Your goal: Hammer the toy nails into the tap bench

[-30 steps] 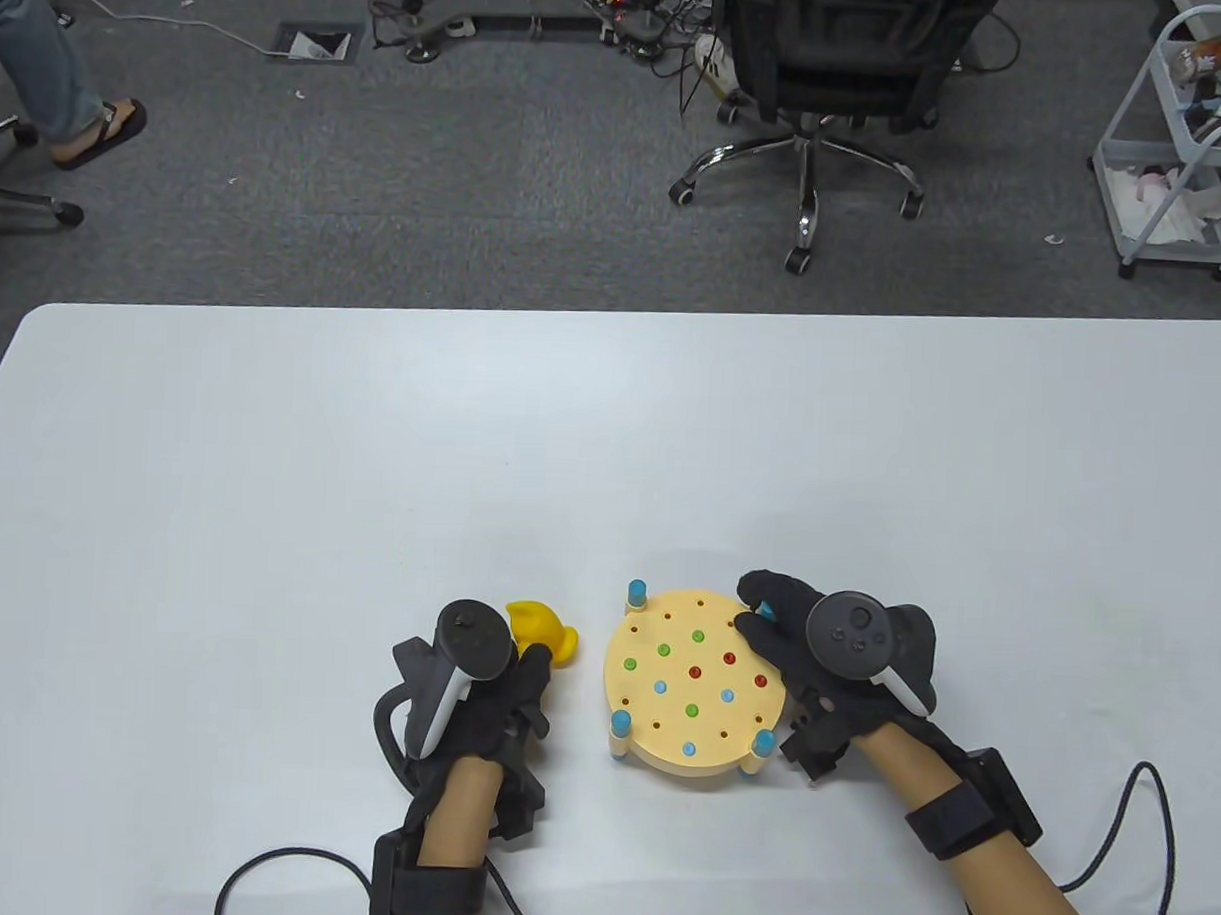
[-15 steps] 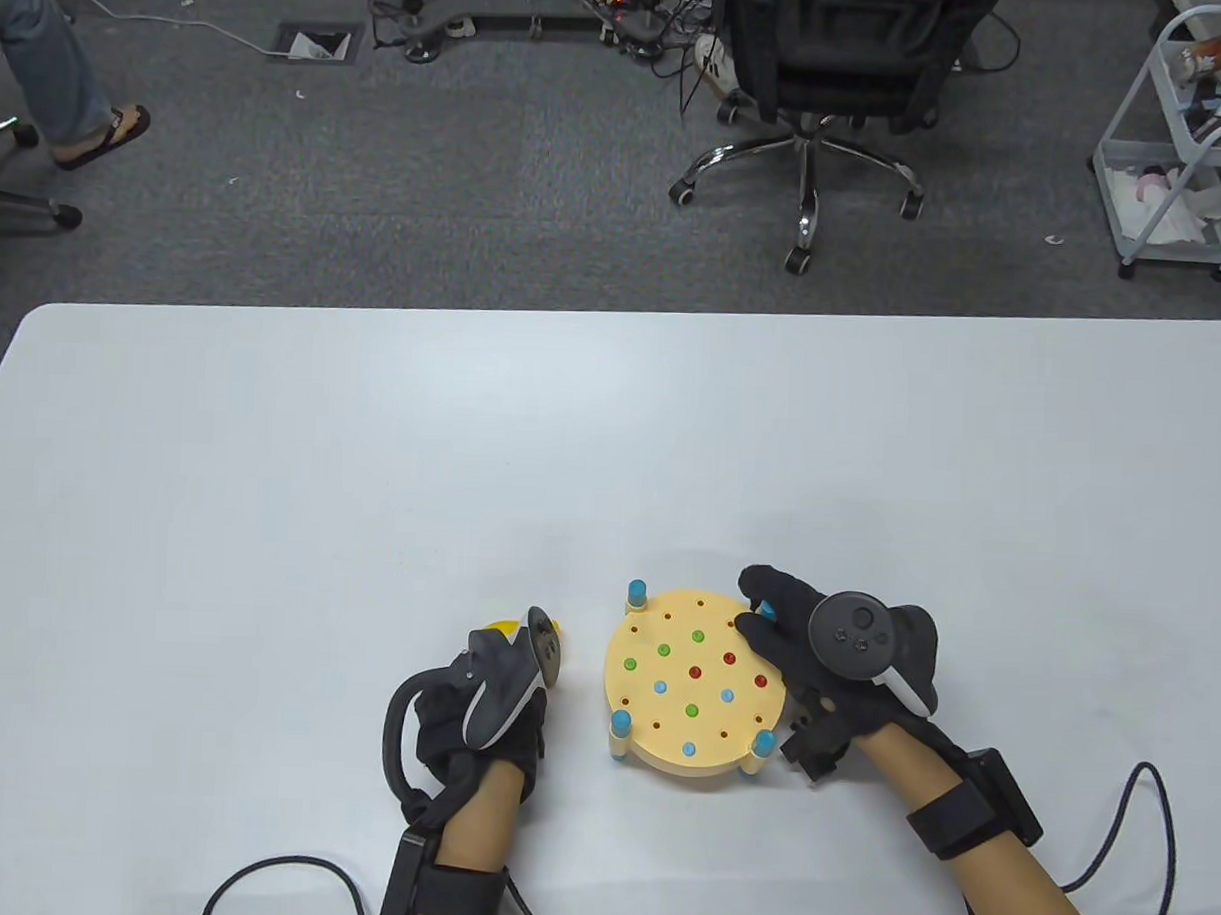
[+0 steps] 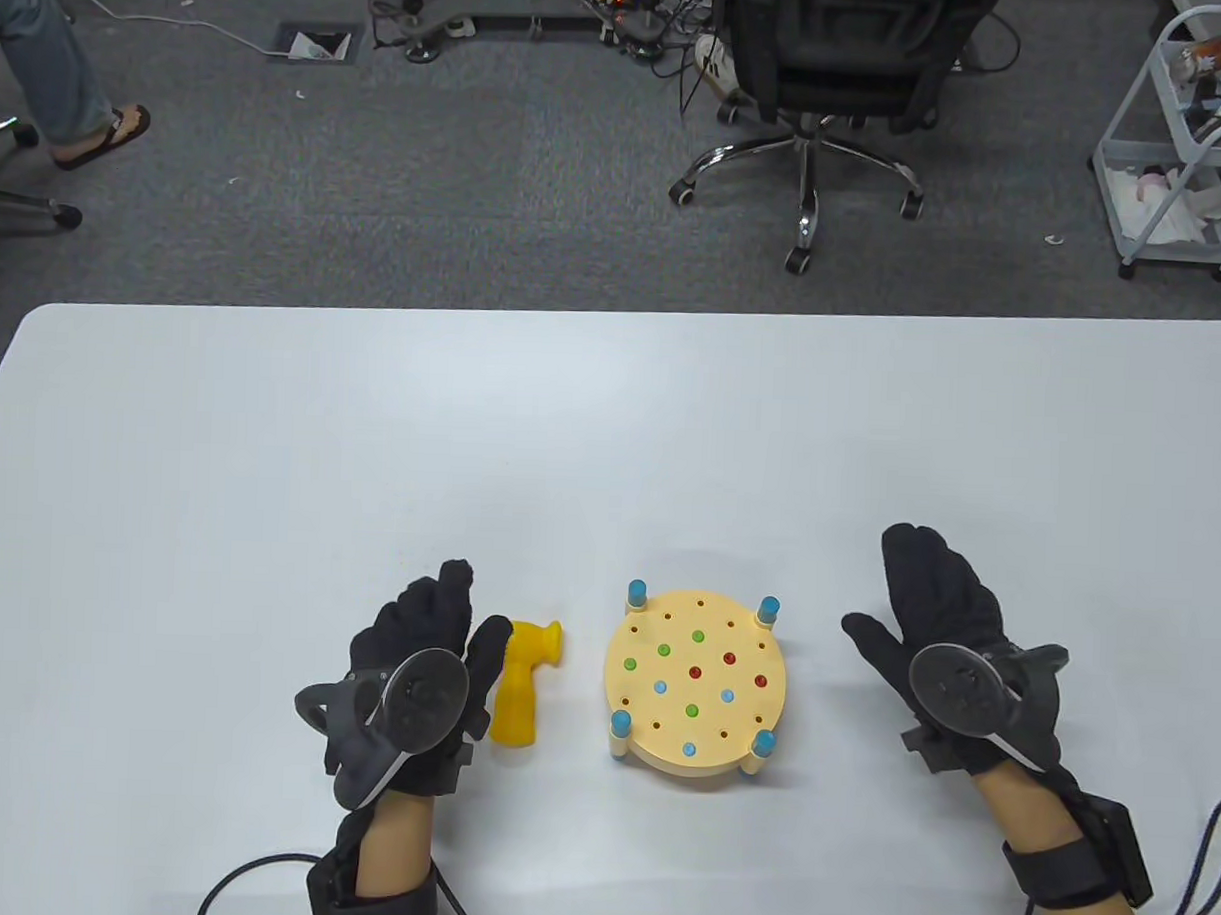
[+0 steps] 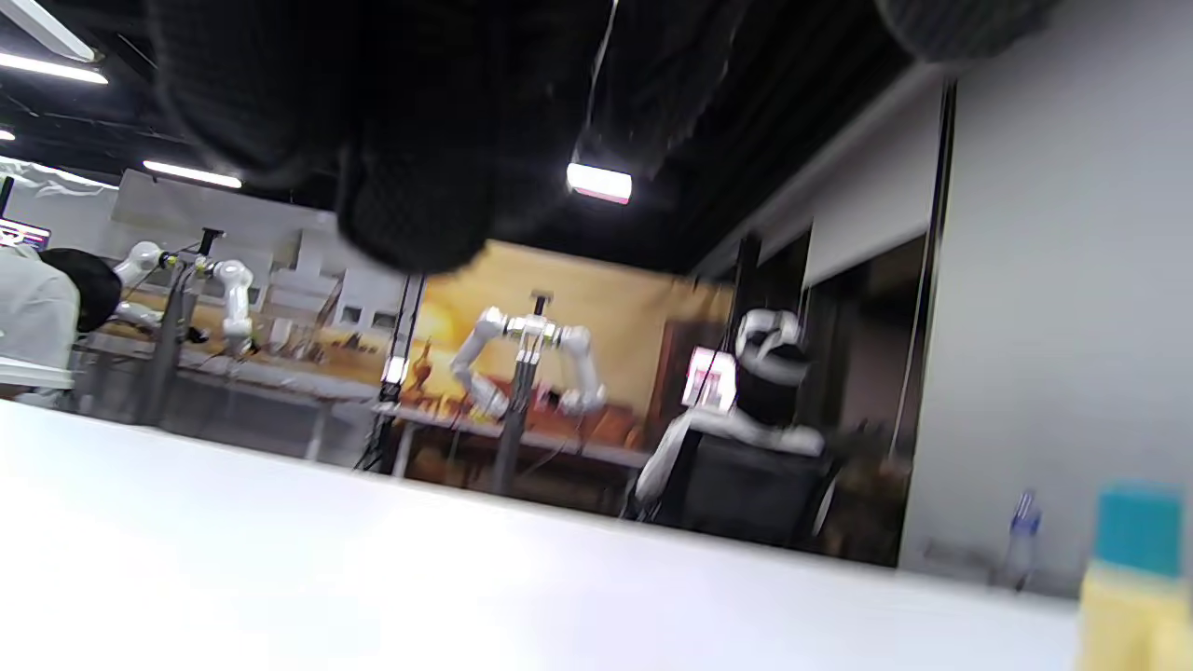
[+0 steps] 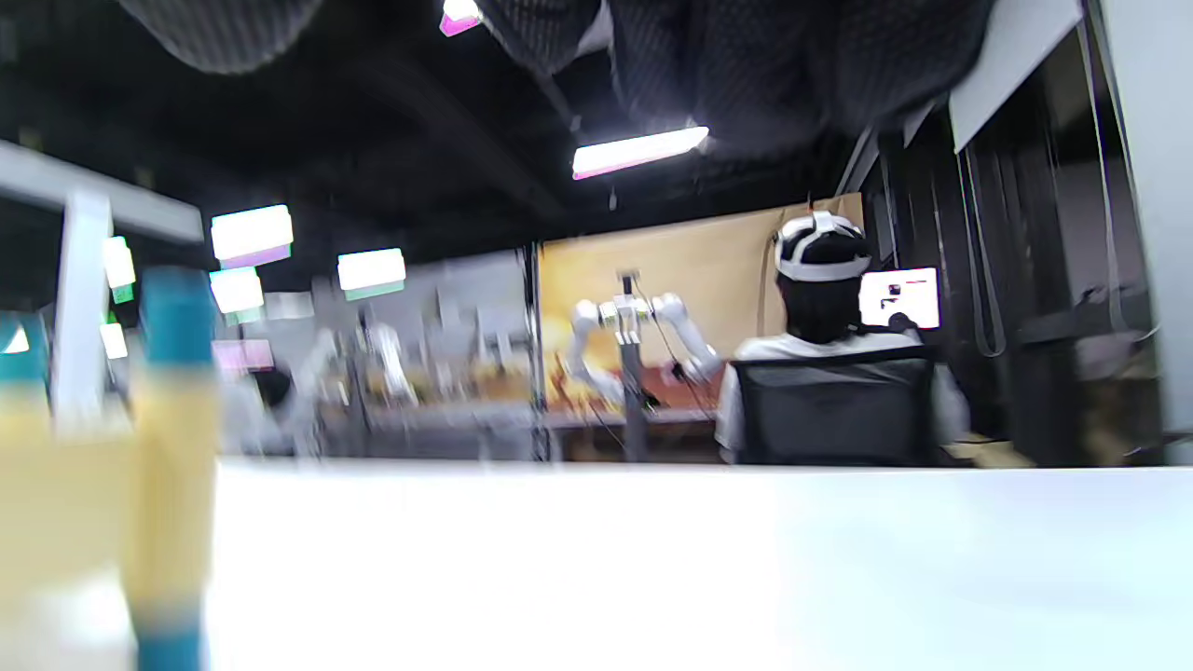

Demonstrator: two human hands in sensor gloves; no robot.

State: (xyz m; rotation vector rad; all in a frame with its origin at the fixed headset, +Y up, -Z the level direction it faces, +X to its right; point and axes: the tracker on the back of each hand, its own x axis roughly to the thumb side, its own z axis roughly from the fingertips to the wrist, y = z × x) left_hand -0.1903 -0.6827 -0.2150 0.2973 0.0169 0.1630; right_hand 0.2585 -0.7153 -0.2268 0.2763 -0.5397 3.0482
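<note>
While toy hammer lies unheld | left hand, right hand flat, empty | tap bench nails look seated; little left.

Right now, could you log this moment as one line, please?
left hand: open | right hand: open | hammer: on table | tap bench: untouched

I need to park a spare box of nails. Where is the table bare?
Bare: the whole far half of the table beyond the tap bench, and both outer sides past each hand. Crowded: the strip where the left hand, hammer, bench and right hand line up.
</note>
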